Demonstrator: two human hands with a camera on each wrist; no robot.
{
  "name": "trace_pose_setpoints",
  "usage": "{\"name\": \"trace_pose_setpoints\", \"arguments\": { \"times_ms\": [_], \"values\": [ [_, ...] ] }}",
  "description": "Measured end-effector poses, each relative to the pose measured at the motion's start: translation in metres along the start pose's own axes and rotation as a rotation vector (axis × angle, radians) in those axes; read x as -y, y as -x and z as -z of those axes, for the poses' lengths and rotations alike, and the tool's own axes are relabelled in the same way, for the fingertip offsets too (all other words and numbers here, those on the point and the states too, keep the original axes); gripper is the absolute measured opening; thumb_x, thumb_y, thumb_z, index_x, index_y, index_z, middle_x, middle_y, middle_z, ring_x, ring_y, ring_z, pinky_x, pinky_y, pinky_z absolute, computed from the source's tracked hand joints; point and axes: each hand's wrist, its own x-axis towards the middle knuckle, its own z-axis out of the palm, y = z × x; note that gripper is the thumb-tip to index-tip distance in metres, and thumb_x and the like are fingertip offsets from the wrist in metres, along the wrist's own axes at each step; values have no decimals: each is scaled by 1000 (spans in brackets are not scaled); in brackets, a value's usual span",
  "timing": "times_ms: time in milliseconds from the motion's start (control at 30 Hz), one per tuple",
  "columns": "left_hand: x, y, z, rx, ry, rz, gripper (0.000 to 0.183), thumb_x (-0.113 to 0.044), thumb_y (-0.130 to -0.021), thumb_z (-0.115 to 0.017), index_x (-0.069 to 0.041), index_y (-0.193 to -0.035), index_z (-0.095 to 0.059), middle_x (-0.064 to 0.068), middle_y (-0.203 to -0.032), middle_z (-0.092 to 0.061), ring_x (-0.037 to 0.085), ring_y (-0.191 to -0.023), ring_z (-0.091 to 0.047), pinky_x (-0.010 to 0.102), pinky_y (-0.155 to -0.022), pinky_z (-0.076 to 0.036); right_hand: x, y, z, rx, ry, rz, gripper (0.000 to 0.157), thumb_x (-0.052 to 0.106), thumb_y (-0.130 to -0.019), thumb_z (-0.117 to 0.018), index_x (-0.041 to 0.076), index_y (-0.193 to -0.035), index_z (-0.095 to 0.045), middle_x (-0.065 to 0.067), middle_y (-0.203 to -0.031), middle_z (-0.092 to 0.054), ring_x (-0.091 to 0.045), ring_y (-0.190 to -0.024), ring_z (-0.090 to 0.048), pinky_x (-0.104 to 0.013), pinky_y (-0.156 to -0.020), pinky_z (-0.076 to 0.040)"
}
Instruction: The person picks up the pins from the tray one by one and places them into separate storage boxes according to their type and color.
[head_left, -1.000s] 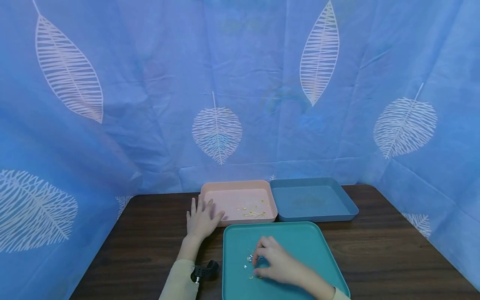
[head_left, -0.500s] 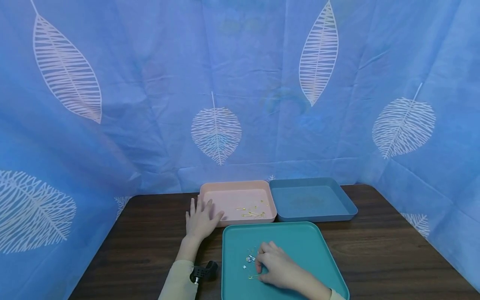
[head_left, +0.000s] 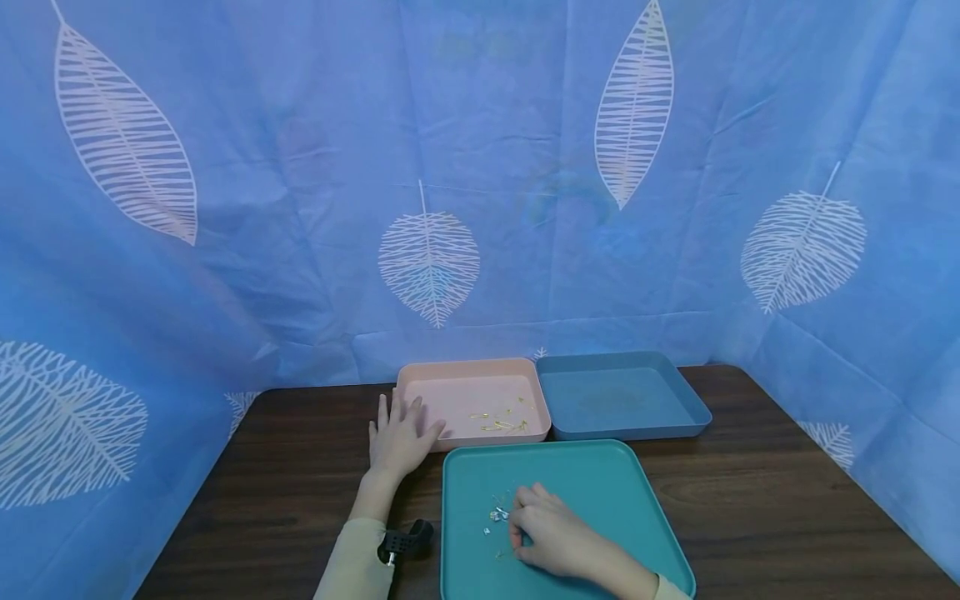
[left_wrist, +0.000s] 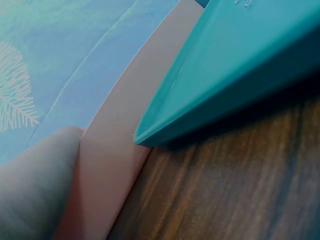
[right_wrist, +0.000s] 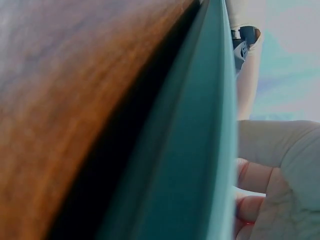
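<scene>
My right hand (head_left: 555,533) is low over the teal tray (head_left: 600,475), its fingers curled and thumb and forefinger pinching at the tray floor. A small gold pin is at those fingertips, mostly hidden by them. Just left of the fingers lies a cluster of small shiny silver pieces (head_left: 498,515), with a single silver piece (head_left: 487,531) and a faint gold pin (head_left: 499,554) nearby. My left hand (head_left: 399,442) lies with fingers spread across the left edge of the pink tray (head_left: 465,375). Its thumb (left_wrist: 40,180) touches the tray's front wall in the left wrist view.
Several gold pins (head_left: 504,426) lie in the right part of the pink tray. A blue tray (head_left: 622,400) stands beside it. All three trays rest on a dark wooden table (head_left: 765,500), with a blue leaf-patterned cloth (head_left: 525,167) hanging behind.
My right thumb and forefinger have closed from a wider spread into a pinch, covering the gold pin seen beside the thumb. My left hand keeps its place; the head view has shifted slightly.
</scene>
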Motion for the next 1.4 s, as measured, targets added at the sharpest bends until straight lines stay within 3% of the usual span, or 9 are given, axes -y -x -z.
{"name": "trace_pose_setpoints", "arguments": {
  "times_ms": [467,1400],
  "values": [
    [3,-1,-2,9,3,0,74,-61,-92,-51,-16,-149,-41,21,-163,-14,44,-151,-3,73,-111,-16,-1,0,1,-12,-14,32,27,8,-76,-73,24,-62,-55,15,-83,-42,-4,-76,-30,-19,-72,-31],
    [5,-1,-6,-6,-2,1,74,-61,-91,-52,-16,-149,-41,19,-163,-13,44,-151,-4,73,-111,-16,-11,-8,40,-221,-46,-7,27,8,-80,-74,24,-67,-58,10,-87,-48,-8,-84,-33,-25,-73,-34]
  ]
}}
